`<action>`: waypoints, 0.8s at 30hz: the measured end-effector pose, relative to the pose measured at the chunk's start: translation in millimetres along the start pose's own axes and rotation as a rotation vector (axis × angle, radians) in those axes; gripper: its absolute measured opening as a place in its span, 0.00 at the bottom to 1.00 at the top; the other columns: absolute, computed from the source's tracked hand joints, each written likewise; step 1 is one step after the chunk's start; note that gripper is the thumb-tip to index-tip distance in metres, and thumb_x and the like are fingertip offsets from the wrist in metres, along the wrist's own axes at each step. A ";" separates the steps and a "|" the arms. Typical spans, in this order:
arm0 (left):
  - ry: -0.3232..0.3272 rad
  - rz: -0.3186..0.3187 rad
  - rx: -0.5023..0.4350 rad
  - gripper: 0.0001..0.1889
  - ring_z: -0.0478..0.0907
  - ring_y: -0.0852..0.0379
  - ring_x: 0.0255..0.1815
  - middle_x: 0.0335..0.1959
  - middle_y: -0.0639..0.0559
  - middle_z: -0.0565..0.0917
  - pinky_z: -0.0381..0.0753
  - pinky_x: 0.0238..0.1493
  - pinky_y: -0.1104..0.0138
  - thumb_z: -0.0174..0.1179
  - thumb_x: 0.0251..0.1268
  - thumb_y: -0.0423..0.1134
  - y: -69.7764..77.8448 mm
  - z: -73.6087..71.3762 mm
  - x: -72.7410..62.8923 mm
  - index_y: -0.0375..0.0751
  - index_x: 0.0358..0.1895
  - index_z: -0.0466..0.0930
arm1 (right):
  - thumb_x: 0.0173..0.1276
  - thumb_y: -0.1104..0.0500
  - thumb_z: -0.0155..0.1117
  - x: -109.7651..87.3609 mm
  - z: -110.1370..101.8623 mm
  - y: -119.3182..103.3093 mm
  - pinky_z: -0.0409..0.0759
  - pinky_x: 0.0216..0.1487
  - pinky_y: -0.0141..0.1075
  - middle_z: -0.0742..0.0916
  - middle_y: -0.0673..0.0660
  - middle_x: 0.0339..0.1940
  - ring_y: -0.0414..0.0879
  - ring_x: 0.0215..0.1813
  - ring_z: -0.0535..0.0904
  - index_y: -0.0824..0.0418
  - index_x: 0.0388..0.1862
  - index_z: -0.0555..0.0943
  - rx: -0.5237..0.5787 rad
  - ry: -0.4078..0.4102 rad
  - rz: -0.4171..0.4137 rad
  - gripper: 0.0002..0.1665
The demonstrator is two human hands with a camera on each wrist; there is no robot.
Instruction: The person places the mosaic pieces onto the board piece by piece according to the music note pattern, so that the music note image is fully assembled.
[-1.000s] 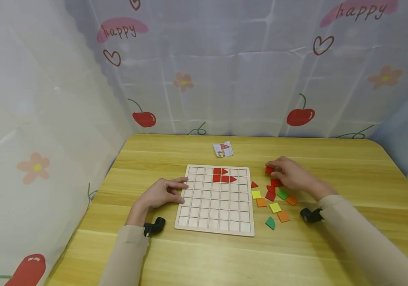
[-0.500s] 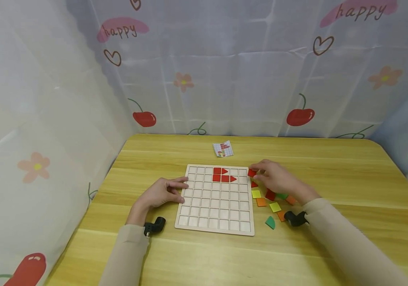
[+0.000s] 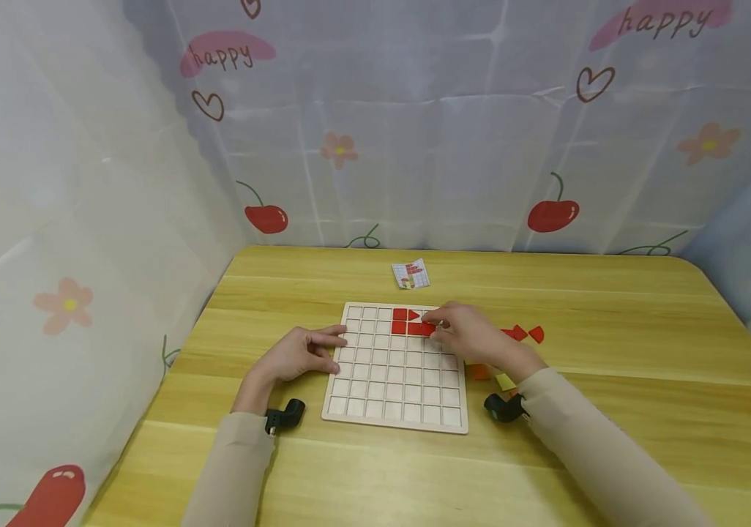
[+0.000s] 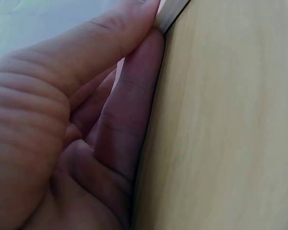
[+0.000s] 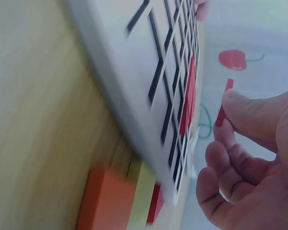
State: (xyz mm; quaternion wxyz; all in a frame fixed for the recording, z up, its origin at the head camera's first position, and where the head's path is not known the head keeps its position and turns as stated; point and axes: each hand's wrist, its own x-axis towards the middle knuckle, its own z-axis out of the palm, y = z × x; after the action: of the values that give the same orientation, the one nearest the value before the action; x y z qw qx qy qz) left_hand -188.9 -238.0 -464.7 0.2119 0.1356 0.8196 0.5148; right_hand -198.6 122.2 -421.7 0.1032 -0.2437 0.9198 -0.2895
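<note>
A pale wooden grid board (image 3: 382, 375) lies on the table, with several red square and triangular tiles (image 3: 400, 314) set in its upper rows. Over the board's upper right part, my right hand (image 3: 474, 335) pinches a red square tile (image 5: 222, 116) between thumb and fingertip. In the right wrist view that tile is edge-on and held above the grid, its other fingers loosely bent. My left hand (image 3: 293, 356) rests at the board's left edge with relaxed fingers. The left wrist view has its thumb and a finger (image 4: 129, 91) touching the board's corner edge.
Right of the board lie loose tiles, among them a red rounded one (image 3: 536, 334), an orange one (image 3: 479, 372) and a yellow one (image 3: 504, 382); my right forearm hides others. A small picture card (image 3: 411, 274) lies behind the board. Printed curtains (image 3: 428, 161) stand behind the table.
My right hand has carried the red square tile leftward from the loose pile to over the board's upper rows. Loose red tiles show behind the wrist now. The left hand stays put.
</note>
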 end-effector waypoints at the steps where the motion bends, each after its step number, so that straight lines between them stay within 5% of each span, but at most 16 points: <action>1: 0.000 0.001 0.000 0.23 0.59 0.55 0.83 0.76 0.58 0.73 0.76 0.57 0.76 0.78 0.55 0.35 0.1 0.1 -0.2 0.46 0.58 0.88 | 0.75 0.59 0.66 1.4 1.6 -2.2 0.80 0.58 0.51 0.86 0.60 0.58 0.53 0.53 0.81 0.59 0.65 0.82 -0.001 -0.004 -0.004 0.21; 24: -0.003 0.016 0.000 0.23 0.58 0.53 0.84 0.75 0.56 0.74 0.76 0.56 0.76 0.78 0.56 0.36 -3.0 0.0 0.7 0.46 0.57 0.88 | 0.72 0.64 0.66 24.7 28.1 -31.0 0.79 0.60 0.46 0.89 0.54 0.50 0.47 0.51 0.81 0.61 0.56 0.86 0.010 -0.058 0.000 0.15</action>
State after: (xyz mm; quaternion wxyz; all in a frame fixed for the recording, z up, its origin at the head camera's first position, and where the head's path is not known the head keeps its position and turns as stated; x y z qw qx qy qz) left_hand -189.6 -239.0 -467.5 0.2090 0.1428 0.8181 0.5163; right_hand -198.5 73.9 -427.6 0.1310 -0.2512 0.9151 -0.2871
